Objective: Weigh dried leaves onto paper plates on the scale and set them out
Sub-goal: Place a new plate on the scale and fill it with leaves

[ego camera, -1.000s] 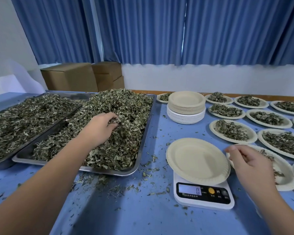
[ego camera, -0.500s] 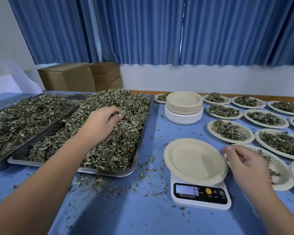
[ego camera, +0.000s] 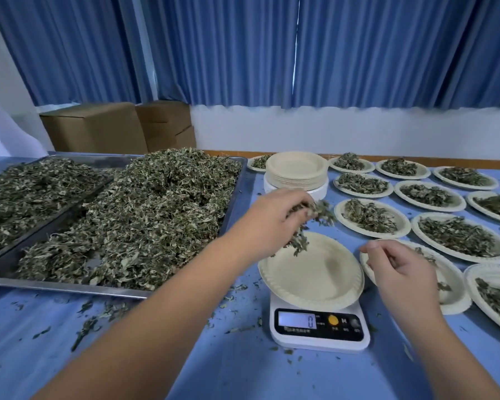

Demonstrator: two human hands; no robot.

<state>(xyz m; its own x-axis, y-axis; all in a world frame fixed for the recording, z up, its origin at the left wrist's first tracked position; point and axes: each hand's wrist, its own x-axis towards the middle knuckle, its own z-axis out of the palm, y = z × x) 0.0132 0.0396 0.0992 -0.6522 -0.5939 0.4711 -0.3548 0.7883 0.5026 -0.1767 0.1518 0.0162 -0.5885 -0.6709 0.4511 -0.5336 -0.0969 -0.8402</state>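
Paper plate sits on scale, reading 0. Left grip above it, fingers curled round a handful of dried leaves. Right grip loosely curled just right of plate; can't tell if holding anything.

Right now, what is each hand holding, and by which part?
The left hand grips a clump of dried leaves from above, over the empty plate. The right hand holds nothing visible.
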